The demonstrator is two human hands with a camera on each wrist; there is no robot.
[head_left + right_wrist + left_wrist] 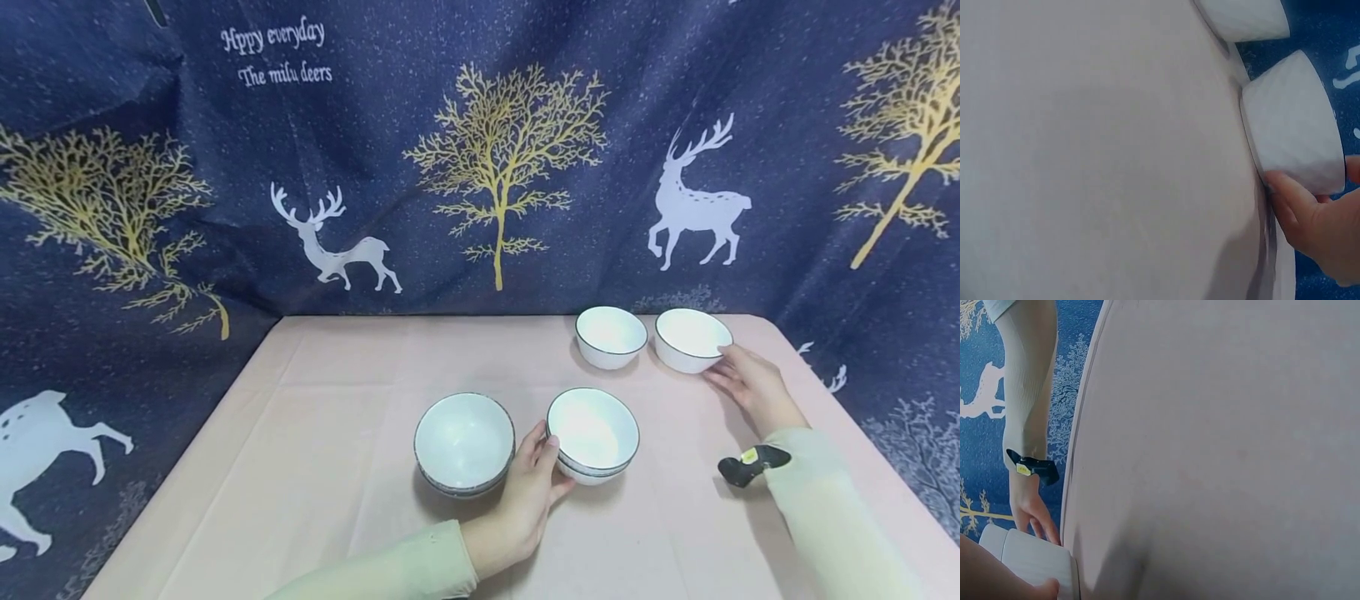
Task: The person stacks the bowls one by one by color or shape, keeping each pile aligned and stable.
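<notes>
My left hand grips the left side of two nested white bowls with dark rims, near the middle front of the table. In the left wrist view, these bowls show from the side at the lower left, with fingers against the wall. My right hand holds the right edge of a single white bowl at the back right. From the right wrist view, that bowl has a faceted outer wall, pinched between fingers at its rim and near its base.
Another white bowl stands just left of the one in my right hand. Left of my left hand sits a white bowl stack with a dark rim. The pink-covered table ends at a dark blue deer-print cloth.
</notes>
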